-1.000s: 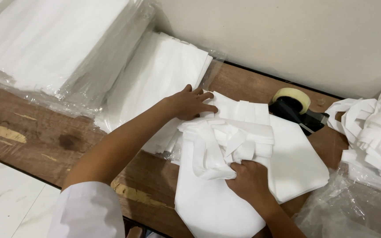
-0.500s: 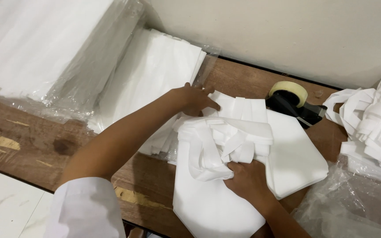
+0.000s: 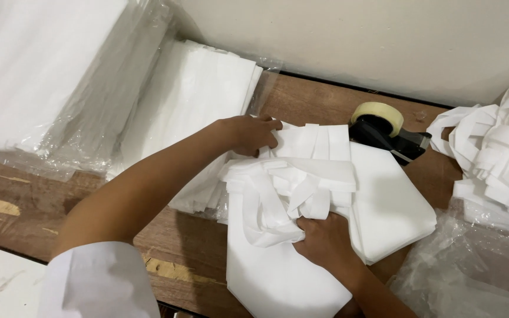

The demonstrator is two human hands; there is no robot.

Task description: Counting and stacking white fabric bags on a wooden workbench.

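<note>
White bags: stack of white fabric bags (image 3: 384,206) w/ loop handles, centre of wooden table (image 3: 25,206), near front edge.
L hand: left hand (image 3: 254,132) at stack's far edge, fingers curled, pinching bag tops.
R hand: right hand (image 3: 325,238) on stack's near side, fingers closed around bunched handles.
Beside: tape dispenser (image 3: 384,126) just behind stack; plastic-wrapped white packs (image 3: 60,76) at left; loose handled bags (image 3: 496,153) at right.

Wooden table (image 3: 25,218): white bags (image 3: 384,206), tape dispenser (image 3: 384,126), plastic-wrapped stacks (image 3: 42,76).
</note>
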